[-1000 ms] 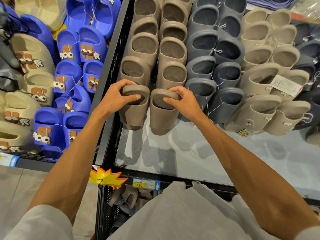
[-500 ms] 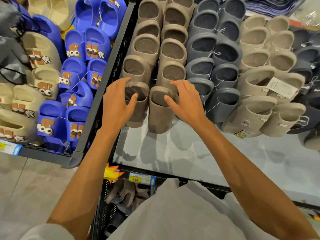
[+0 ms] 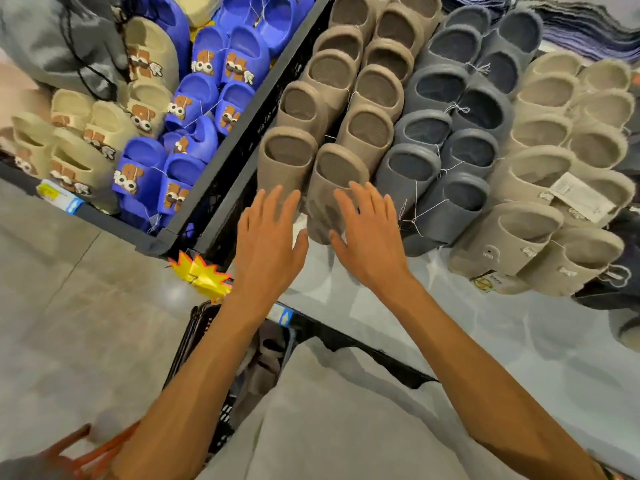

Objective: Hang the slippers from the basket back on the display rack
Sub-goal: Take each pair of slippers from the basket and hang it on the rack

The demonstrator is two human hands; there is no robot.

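Both hands are empty right now. The left hand (image 3: 268, 233) and the right hand (image 3: 369, 233) are flat, fingers straight and spread, held over the lower ends of the bottom tan slipper pair (image 3: 289, 157) on the display rack (image 3: 485, 334). I can't tell whether the fingertips actually touch the foam or just float in front of it. That pair hangs at the foot of the tan column, band end up, right beside the dark grey slippers (image 3: 412, 168), so I'd call it hung. The basket (image 3: 195, 327) sits low under the left forearm. Something tan shows inside, probably more slippers, but it's too hidden to be sure.

On handling: these look like one-piece moulded foam, so I'd guess very light, squashy, a bit grippy rather than slick, and nothing that breaks. The best place to grab is the thick band at the top, thumb inside the opening, fingers over it. The grey pairs are tied with thin white string (image 3: 412, 220). If the tan ones are too, lift both halves together so nothing snags a neighbour.
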